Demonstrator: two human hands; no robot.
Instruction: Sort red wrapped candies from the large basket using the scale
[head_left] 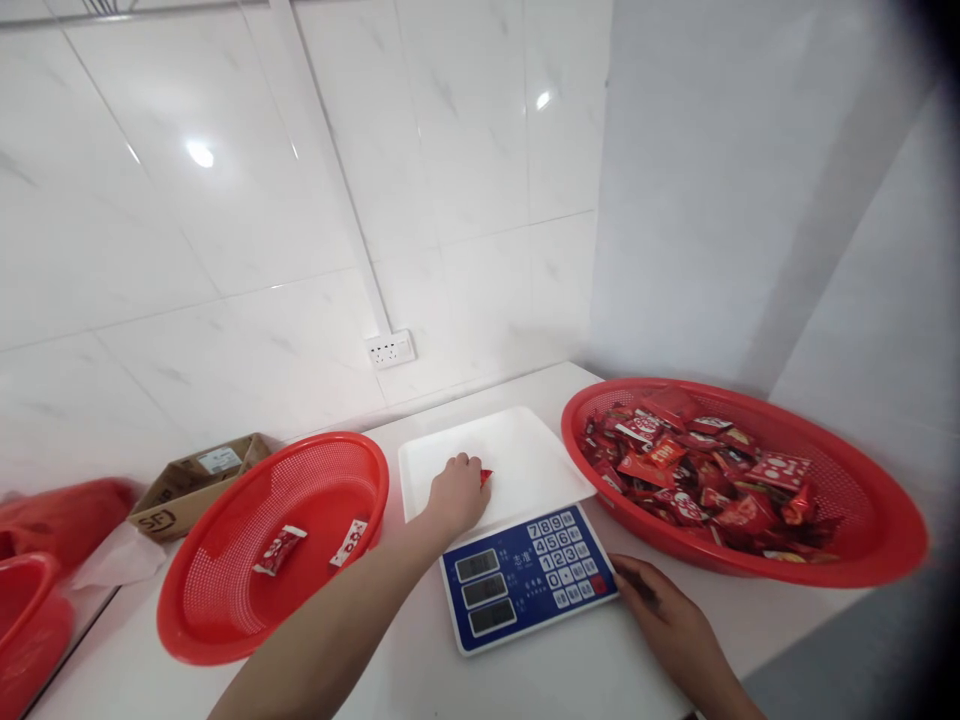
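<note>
My left hand [457, 492] reaches over the white tray [525, 450] of a blue-faced electronic scale [525, 580] and is closed on a small red wrapped candy [486, 476] that touches the tray. Near the scale's right front corner, my right hand [664, 615] rests flat on the white counter, fingers loosely apart, holding nothing. At the right stands a large red basket [862, 530] heaped with several red wrapped candies [690, 470]. A smaller red basket [225, 620] at the left holds two red-and-white wrapped candies [279, 549].
A cardboard box [191, 480] stands behind the left basket against the tiled wall. Red plastic bags and another red basket [30, 600] sit at the far left. A wall socket [390, 348] is above the counter. The counter edge runs along the lower right.
</note>
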